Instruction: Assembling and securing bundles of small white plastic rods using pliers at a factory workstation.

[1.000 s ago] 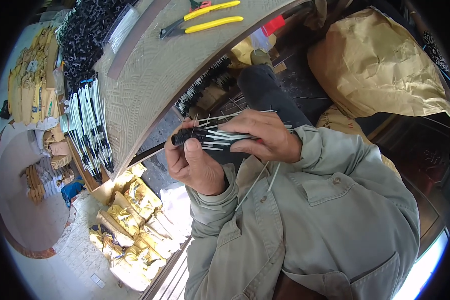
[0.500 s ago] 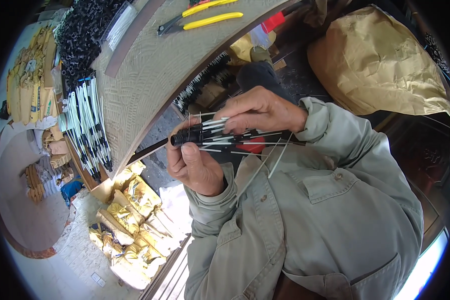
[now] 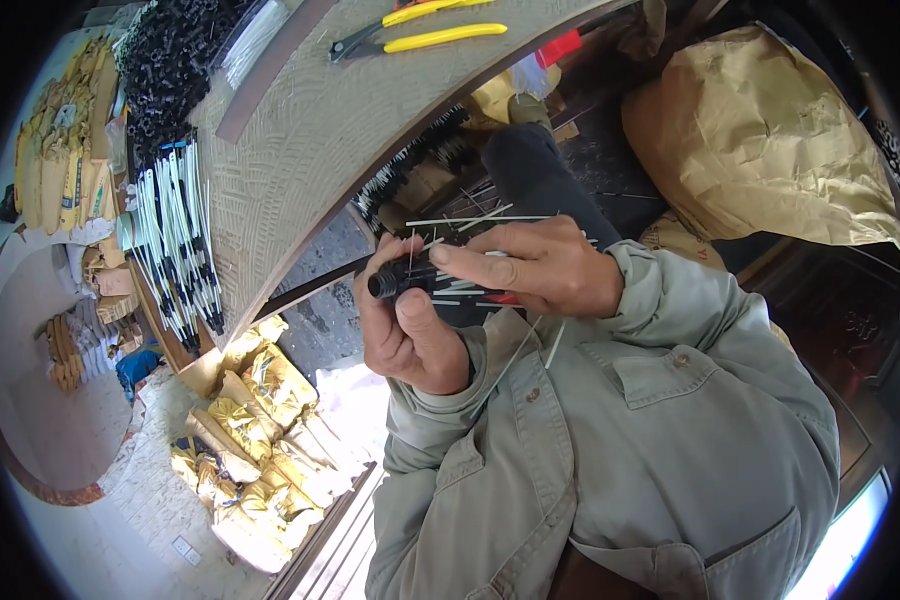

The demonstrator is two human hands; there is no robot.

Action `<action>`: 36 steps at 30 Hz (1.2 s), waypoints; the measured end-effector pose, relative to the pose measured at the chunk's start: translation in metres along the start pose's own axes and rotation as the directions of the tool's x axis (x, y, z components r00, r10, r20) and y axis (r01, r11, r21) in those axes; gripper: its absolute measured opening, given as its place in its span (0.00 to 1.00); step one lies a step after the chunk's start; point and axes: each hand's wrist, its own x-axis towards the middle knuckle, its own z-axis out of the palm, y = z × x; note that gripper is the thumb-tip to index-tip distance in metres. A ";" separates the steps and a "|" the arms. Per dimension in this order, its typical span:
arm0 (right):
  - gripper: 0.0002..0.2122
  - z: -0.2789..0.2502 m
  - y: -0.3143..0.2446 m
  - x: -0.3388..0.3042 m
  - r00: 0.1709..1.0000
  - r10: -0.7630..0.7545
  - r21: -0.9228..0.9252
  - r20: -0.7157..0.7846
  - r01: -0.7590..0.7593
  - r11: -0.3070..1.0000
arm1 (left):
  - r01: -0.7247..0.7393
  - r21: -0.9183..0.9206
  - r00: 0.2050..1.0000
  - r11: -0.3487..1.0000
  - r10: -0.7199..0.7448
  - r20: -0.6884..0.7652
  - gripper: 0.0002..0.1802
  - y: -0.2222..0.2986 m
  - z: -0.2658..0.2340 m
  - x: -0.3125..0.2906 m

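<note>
A: Clock directions from the black bundle (image 3: pixel 388 286): what lies leftmost?

B: A heap of black parts (image 3: pixel 170 80) at ten o'clock, pale strips with black fittings (image 3: pixel 175 240) at nine, and yellow-wrapped parcels (image 3: pixel 260 430) between seven and eight.

A: And the left hand (image 3: pixel 410 345)?

B: Gripping the black bundle, thumb on the near side, fingers round the far side. The ribbed end points toward nine, and pale rods (image 3: pixel 460 292) run out toward three.

A: A sound hold?

B: I'd say so. It wants firmness enough to stop the pieces slipping over one another, but squeezing too hard could splay the rods.

A: Straight up from there?

B: Yellow-handled pliers (image 3: pixel 445 43) on the bench (image 3: pixel 300 150) at twelve, well apart from the work.

A: Then the right hand (image 3: pixel 570 275)?

B: At three, its fingers curved over the rods, one tip close to the black pieces. I cannot tell whether they pinch anything. Working one rod at a time, straight along its length, would be kindest.

A: Farthest right?

B: A brown paper sack (image 3: pixel 760 140), at two.
</note>
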 end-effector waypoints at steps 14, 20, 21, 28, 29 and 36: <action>0.13 0.005 -0.020 -0.006 0.922 0.330 0.503 -0.202 -0.191 0.843 | 0.015 -0.129 0.987 0.992 0.006 0.162 0.20 0.001 -0.004 -0.004; 0.06 0.009 -0.009 -0.001 0.966 0.193 0.345 -0.172 -0.124 0.930 | -0.069 -0.094 0.976 0.993 0.087 0.199 0.20 -0.004 -0.002 -0.007; 0.05 0.010 -0.007 0.000 0.967 0.191 0.319 -0.168 -0.130 0.939 | -0.068 -0.092 0.976 0.993 0.086 0.201 0.20 -0.003 -0.002 -0.008; 0.06 0.000 0.001 0.009 0.994 0.090 0.270 -0.057 -0.071 0.960 | -0.026 -0.072 0.989 0.997 0.036 0.143 0.22 0.001 0.007 -0.011; 0.06 0.002 0.002 0.010 0.995 0.064 0.237 -0.073 -0.045 0.971 | -0.011 -0.073 0.995 0.997 0.018 0.102 0.23 0.001 0.007 -0.012; 0.08 0.009 -0.006 0.004 0.988 -0.001 0.027 -0.152 0.005 1.000 | -0.046 -0.043 0.995 0.998 0.049 0.089 0.23 0.000 0.009 -0.014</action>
